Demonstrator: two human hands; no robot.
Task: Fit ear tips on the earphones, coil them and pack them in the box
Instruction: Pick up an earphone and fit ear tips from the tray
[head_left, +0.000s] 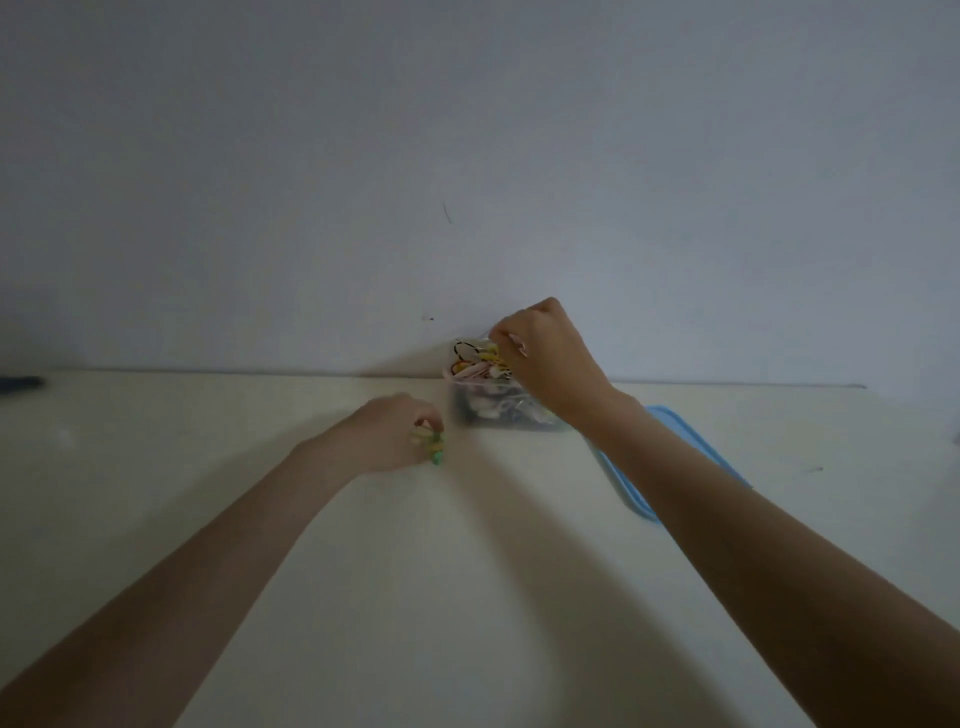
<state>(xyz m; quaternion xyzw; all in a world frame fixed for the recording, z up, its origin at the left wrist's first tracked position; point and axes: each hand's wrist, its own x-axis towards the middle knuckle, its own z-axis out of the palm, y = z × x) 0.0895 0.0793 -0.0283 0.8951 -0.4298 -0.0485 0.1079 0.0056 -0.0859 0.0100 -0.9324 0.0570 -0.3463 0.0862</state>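
Left hand (393, 428) pinches green-yellow earphones (434, 448) against the table (208, 467). Right hand (540, 353) pinches a thin cable above the clear box (470, 410), packed with coiled earphones. Blue lid (670, 431) lies under the right forearm.

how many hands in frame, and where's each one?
2. Left hand low over the table, fingers curled round a small green-and-yellow piece. Right hand at the top of the clear box by the wall, pinching its contents. Nothing suggests hidden ones.

No text, label, brand or number can be read anywhere in view.
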